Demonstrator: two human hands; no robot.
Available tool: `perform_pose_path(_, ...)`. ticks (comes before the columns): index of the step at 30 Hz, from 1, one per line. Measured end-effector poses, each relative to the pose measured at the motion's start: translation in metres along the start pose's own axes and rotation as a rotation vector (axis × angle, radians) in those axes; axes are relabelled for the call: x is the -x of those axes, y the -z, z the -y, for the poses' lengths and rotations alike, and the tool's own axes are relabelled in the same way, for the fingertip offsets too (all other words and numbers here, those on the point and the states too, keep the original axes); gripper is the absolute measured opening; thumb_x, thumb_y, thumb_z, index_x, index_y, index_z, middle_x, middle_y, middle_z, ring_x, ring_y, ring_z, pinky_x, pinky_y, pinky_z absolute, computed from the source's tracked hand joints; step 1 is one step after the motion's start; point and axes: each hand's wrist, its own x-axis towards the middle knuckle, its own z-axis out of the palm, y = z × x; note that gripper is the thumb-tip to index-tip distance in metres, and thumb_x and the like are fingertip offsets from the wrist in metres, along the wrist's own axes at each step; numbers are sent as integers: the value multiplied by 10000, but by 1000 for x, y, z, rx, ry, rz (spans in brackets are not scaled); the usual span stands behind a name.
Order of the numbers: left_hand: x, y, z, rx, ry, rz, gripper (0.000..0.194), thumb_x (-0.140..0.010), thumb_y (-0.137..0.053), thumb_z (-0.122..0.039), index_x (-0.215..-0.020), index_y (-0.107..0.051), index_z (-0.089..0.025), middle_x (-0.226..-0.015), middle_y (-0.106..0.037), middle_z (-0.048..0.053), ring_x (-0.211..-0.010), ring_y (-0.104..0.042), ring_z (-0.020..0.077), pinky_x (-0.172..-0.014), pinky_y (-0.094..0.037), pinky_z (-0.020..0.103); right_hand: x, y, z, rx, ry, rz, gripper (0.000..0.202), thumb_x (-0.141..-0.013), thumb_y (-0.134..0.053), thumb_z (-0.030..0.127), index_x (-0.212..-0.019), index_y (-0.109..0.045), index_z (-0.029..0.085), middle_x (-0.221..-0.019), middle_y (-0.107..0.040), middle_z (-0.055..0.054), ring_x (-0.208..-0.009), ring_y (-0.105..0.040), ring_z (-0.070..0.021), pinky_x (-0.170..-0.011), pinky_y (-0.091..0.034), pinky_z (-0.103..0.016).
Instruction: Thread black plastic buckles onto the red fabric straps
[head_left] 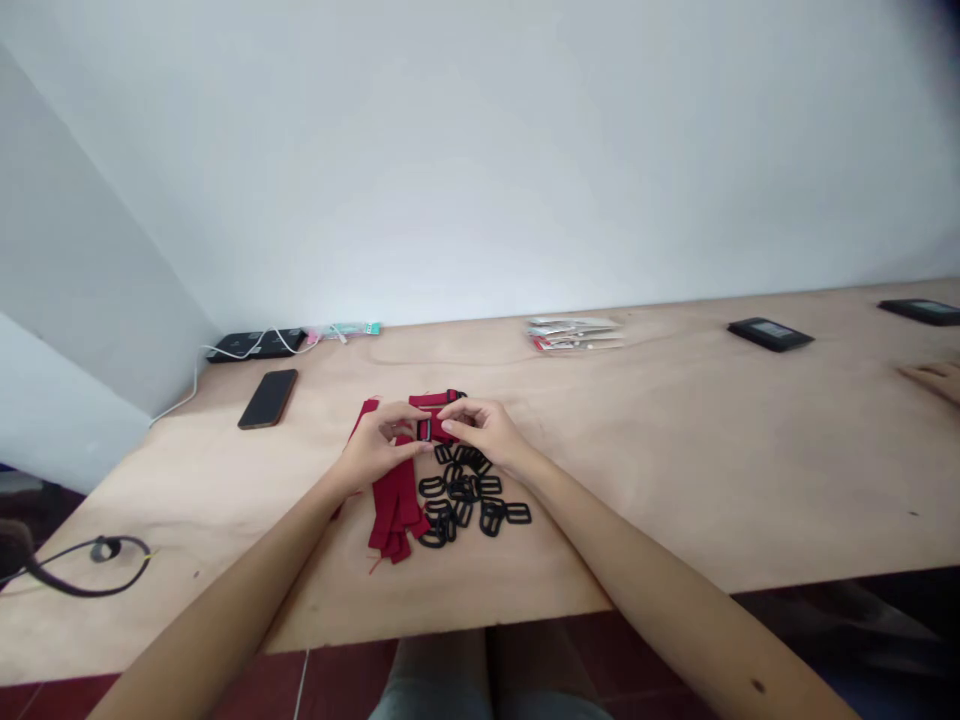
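Observation:
My left hand [375, 442] pinches a black slider buckle [424, 430] between thumb and fingers. From the other side, my right hand [484, 428] grips a short red strap [442, 430] that meets the buckle; how far it is threaded is too small to tell. Just behind my fingers lies another red strap [427, 400] with a black buckle at its right end. Below my left hand is a stack of cut red straps [394, 505], partly covered by the hand. Loose black buckles [465, 487], several of them, are spread on the wood under my right hand.
A phone [268, 399] lies at the left, in front of black boxes [255, 345] with a white cable. Plastic packets [576, 333] sit by the wall. Black devices [770, 334] stand at the right, near another person's hand [934, 380]. A black cable [112, 590] curls at the left edge.

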Motion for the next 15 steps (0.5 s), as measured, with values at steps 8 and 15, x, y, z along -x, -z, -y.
perform_pose_path(8, 0, -4, -5, -56, -36, -15, 420, -782, -942, -447, -1115, -814, -224, -1111, -793, 105, -956, -751, 240, -844, -649, 385, 1, -4, 7, -12, 19, 35, 184, -873, -824, 388, -956, -833, 224, -974, -816, -59, -912, -720, -233, -839, -532, -367)
perform_pose_path(15, 1, -5, -3, -87, -79, -36, 379, -794, -946, -401, -1102, -815, -223, -1153, -805, 109, -1114, -747, 276, -1032, -592, 448, 2, -8, 12, -97, 1, 7, 185, -863, -834, 387, -934, -802, 220, -960, -785, -47, -914, -702, -210, -864, -540, -352)
